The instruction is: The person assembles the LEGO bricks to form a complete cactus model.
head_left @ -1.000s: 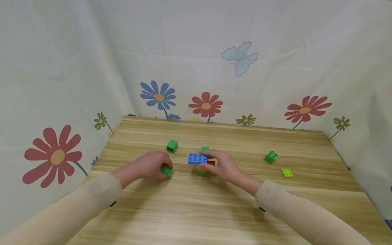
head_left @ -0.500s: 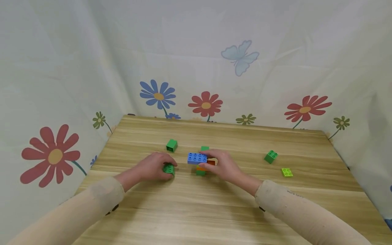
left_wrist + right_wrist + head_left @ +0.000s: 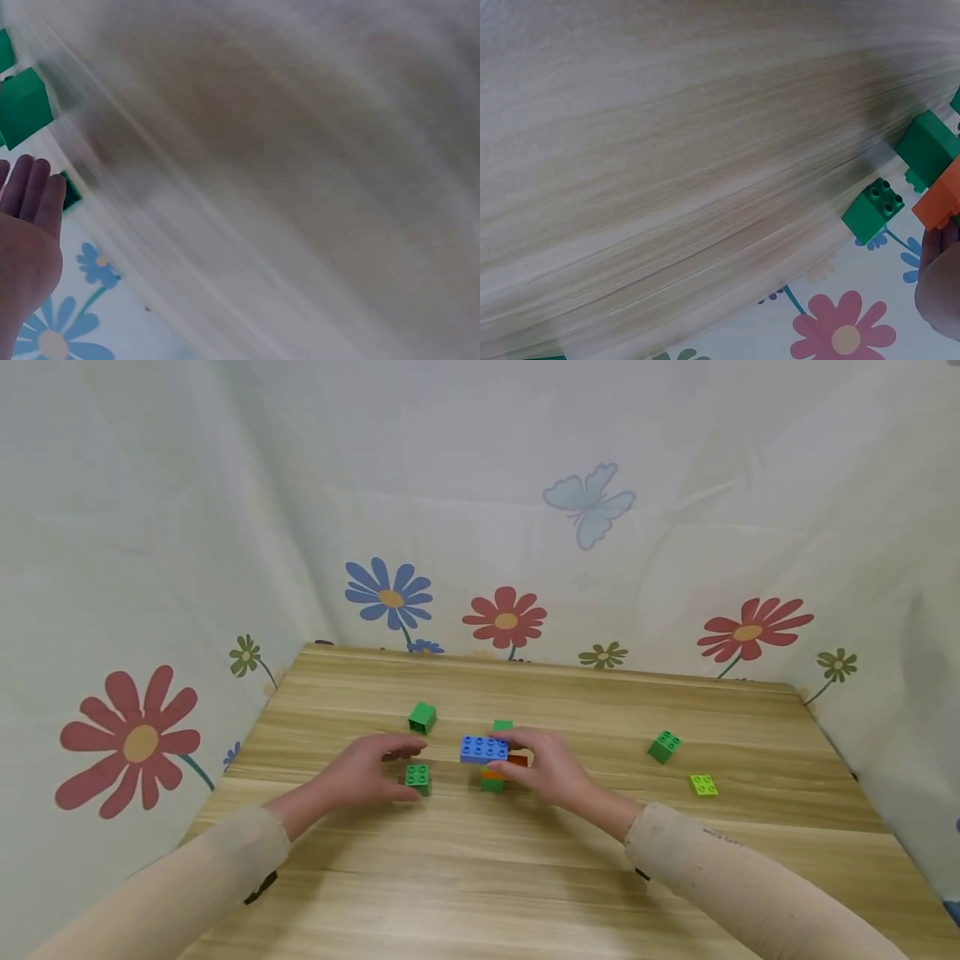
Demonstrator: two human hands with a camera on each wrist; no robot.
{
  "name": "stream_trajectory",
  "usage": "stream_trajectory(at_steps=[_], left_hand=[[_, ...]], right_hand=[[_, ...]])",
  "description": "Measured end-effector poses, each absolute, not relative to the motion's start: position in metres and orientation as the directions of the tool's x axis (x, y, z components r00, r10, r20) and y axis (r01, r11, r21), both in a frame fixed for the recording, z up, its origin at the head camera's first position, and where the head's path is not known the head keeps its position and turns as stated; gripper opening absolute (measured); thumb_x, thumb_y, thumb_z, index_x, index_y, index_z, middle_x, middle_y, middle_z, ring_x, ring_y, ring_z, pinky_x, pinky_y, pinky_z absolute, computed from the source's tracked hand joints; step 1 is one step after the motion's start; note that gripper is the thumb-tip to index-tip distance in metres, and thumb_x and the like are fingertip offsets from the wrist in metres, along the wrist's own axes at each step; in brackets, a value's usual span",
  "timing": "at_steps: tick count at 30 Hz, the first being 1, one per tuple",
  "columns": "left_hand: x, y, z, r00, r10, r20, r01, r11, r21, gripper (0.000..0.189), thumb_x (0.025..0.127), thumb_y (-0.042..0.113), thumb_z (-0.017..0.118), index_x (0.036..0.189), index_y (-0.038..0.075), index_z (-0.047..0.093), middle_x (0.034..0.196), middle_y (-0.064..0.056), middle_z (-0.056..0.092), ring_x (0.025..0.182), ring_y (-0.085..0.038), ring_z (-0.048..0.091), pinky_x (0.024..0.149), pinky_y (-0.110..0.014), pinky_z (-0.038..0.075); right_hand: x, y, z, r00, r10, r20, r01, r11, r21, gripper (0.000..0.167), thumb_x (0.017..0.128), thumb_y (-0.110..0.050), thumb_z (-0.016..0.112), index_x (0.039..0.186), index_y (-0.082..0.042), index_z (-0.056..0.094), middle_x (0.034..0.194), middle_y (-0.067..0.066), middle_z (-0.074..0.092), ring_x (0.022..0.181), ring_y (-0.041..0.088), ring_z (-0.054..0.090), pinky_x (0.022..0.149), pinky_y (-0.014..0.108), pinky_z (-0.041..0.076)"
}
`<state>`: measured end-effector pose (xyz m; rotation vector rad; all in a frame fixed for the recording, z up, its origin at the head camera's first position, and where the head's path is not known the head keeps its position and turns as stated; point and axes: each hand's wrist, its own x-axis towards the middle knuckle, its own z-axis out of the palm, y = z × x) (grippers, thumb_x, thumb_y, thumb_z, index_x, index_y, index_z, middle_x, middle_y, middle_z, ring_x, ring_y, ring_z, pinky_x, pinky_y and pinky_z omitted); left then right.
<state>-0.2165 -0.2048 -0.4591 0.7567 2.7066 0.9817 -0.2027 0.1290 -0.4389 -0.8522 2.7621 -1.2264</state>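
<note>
My left hand (image 3: 363,774) is spread around a small green building brick (image 3: 417,779) with studs up; thumb and fingers stand apart from it. In the left wrist view, the left hand (image 3: 30,232) shows straight fingers below a green brick (image 3: 26,109). My right hand (image 3: 551,768) grips the right end of a long blue brick (image 3: 480,750) between thumb and fingers. Orange (image 3: 519,762) and a green brick (image 3: 492,784) show beneath the blue one, partly hidden. In the right wrist view, the right hand (image 3: 941,285) is by an orange brick (image 3: 939,199).
Behind the left hand lies a tipped green brick (image 3: 422,718). Another green brick (image 3: 502,725) peeks out behind the blue one. To the right are a green brick (image 3: 664,747) and a flat lime brick (image 3: 703,785). A flowered cloth (image 3: 480,510) hangs behind the wooden table (image 3: 480,893).
The left hand has turned the small green brick studs-up, let it go on the table and spread its fingers. The right hand and the blue brick have stayed in place.
</note>
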Motion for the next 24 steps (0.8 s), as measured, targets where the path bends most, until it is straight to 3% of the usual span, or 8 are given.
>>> stream_trajectory(at_steps=[11,17,24], left_hand=[[-0.21,-0.215,-0.469,-0.88,0.476,-0.001,0.316,0.587,0.745,0.058,0.085,0.026,0.094,0.136,0.01,0.071,0.133,-0.003,0.073,0.124,-0.024,0.069,0.109,-0.045,0.055],[-0.209,-0.209,-0.469,-0.879,0.476,0.006,0.326,0.592,0.737,0.042,0.087,0.021,0.092,0.125,0.016,0.075,0.119,0.004,0.077,0.112,-0.017,0.072,0.101,-0.041,0.059],[-0.212,-0.207,-0.461,-0.882,0.471,0.014,0.322,0.58,0.748,0.037,0.089,0.016,0.089,0.123,0.016,0.075,0.115,0.005,0.076,0.111,-0.018,0.071,0.099,-0.04,0.06]], right_hand=[[-0.202,0.129,-0.437,-0.858,-0.474,0.198,-0.466,0.555,-0.689,0.049,0.097,-0.024,0.082,0.141,-0.006,0.069,0.132,0.01,0.074,0.111,0.023,0.073,0.088,0.035,0.063],[-0.202,0.13,-0.437,-0.857,-0.474,0.201,-0.469,0.558,-0.685,0.049,0.097,-0.024,0.082,0.141,-0.007,0.07,0.132,0.01,0.074,0.11,0.023,0.073,0.088,0.034,0.063],[-0.203,0.129,-0.437,-0.851,-0.481,0.209,-0.483,0.564,-0.67,0.049,0.096,-0.025,0.083,0.14,-0.007,0.07,0.13,0.009,0.075,0.109,0.023,0.073,0.086,0.033,0.063]])
